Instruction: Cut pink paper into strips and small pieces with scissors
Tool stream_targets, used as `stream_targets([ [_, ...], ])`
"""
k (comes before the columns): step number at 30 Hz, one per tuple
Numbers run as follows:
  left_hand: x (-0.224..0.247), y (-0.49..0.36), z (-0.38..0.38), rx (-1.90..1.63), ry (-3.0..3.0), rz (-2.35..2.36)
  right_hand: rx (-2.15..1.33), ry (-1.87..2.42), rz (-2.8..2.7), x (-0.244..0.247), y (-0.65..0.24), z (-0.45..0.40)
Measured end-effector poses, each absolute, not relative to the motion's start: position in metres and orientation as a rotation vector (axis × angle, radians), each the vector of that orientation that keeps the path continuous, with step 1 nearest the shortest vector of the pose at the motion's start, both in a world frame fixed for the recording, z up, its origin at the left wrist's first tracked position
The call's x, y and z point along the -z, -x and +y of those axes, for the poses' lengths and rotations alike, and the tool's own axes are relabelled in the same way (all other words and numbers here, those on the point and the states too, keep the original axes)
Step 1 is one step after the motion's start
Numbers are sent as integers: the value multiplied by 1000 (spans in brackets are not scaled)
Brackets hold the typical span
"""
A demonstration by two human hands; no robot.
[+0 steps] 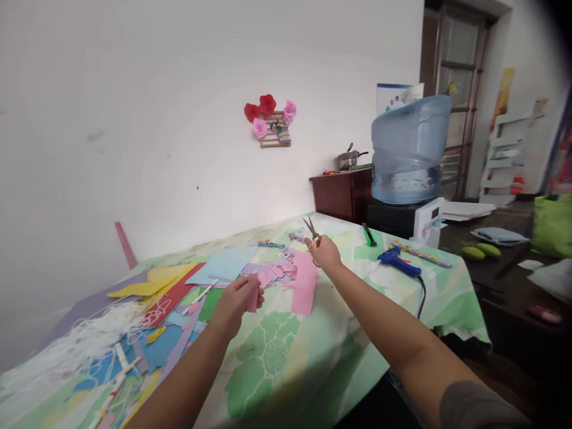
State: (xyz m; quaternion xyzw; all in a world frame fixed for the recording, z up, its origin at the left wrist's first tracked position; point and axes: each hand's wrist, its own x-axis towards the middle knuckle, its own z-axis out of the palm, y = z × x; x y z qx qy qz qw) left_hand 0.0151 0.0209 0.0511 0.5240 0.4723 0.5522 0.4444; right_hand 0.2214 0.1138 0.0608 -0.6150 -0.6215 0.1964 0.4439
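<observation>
My left hand (235, 302) is closed on a small pink paper strip (252, 293), held upright above the table. Stretched farther forward, my right hand (325, 253) grips a pair of scissors (312, 229), whose blades are parted and point up and away from me. Below the scissors lies a larger sheet of pink paper (304, 292). Between my hands, small pink and lilac paper scraps (277, 271) are heaped on the flowered tablecloth (272, 363). Two patterned paper sticks rest behind the scraps, the blue one (271, 243) to the left.
On the right lie a blue glue gun (397, 262), a green utility knife (369, 235) and a patterned stick (422, 254). Coloured paper sheets (223, 265) and tangled white string (89, 336) spread over the left side. A water bottle (410, 149) stands beyond the table's right edge.
</observation>
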Motion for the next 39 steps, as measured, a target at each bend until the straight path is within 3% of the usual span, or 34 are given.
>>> stream_targets([
  [7, -47, -14, 32, -1386, -1308, 1168, -501, 1318, -2107, -50, -178, 84],
  [12, -45, -4, 33, -1337, -1331, 1272, -304, 1218, -2486, -37, -157, 83],
  [24, -20, 9, 39, -1118, -1581, 1444, -255, 1087, -2644, -16, -149, 97],
  [39, -21, 3, 21, -1070, -1428, 1565, -231, 1031, -2670, -9, -147, 83],
])
